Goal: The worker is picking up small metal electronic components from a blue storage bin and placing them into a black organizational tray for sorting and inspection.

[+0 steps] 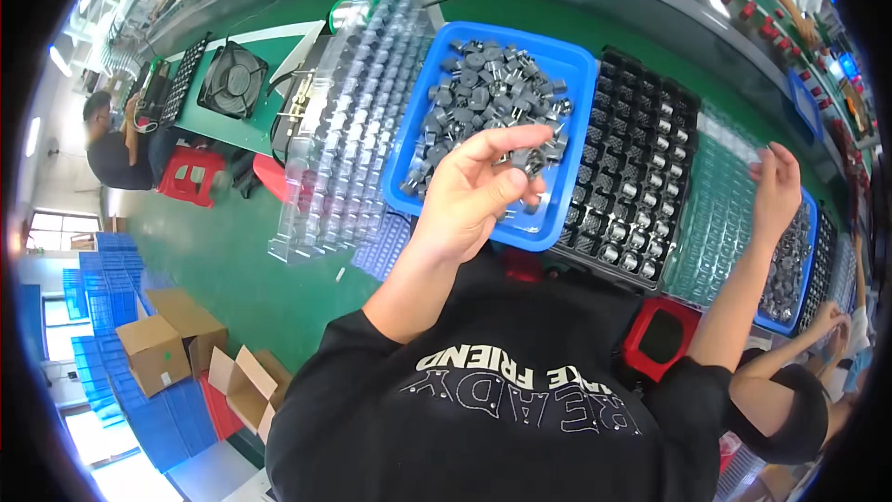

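Note:
My left hand (469,191) is closed in a pinch over the near side of a blue bin (401,163). Between thumb and fingers it grips a small dark grey part with metal on it (528,163); its exact kind is unclear. Many similar grey parts with metal pins (483,84) lie heaped in the bin. My right hand (777,188) is raised at the right, above the side of a stack of clear plastic trays (715,209). Its fingers are bent and apart, and I see nothing in them.
Right of the bin, a black compartment tray (641,158) holds silver cylindrical pieces. Clear trays (358,121) lean at the bin's left. Beyond my right arm are another blue bin (790,265) and a co-worker (780,404). Cardboard boxes (163,344) stand lower left.

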A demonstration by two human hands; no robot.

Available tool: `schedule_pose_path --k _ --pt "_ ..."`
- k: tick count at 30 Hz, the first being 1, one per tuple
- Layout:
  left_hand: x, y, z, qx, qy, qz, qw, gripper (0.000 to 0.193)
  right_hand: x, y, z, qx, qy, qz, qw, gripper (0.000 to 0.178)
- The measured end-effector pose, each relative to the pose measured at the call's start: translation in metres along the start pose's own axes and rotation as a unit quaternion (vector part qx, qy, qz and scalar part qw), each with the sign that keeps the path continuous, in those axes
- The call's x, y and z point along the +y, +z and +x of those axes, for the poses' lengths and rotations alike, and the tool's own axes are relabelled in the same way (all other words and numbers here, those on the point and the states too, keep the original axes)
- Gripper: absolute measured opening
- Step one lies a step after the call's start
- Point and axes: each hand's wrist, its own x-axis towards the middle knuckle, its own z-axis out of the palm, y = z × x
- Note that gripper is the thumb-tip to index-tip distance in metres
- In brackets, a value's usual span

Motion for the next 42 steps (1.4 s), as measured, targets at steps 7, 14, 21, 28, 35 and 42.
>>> schedule_pose_path --k 7,14,21,28,35,42 --pt "-0.005 0.009 0.001 -0.061 0.0 0.017 0.998 0.043 -0.131 0.055 -0.142 -0.194 0.043 0.325 0.925 0.02" --pt "0.001 0.021 -0.006 -0.105 -0.002 0.114 0.988 0.034 -0.186 0.075 -0.155 -0.186 -0.241 0.212 0.929 0.031" --pt "0.0 0.025 -0.007 -0.093 0.023 0.167 0.981 0.045 -0.195 0.087 -0.155 -0.191 -0.305 0.196 0.912 0.031" --pt "-0.002 0.023 -0.007 -0.097 0.05 0.172 0.979 0.035 -0.192 0.091 -0.159 -0.19 -0.298 0.203 0.913 0.032" --pt "-0.007 0.021 -0.007 -0.086 0.018 0.155 0.984 0.034 -0.187 0.095 -0.162 -0.172 -0.286 0.2 0.921 0.033" --pt "-0.011 0.016 -0.007 -0.093 0.014 0.195 0.976 0.041 -0.178 0.096 -0.166 -0.179 -0.295 0.171 0.923 0.032"
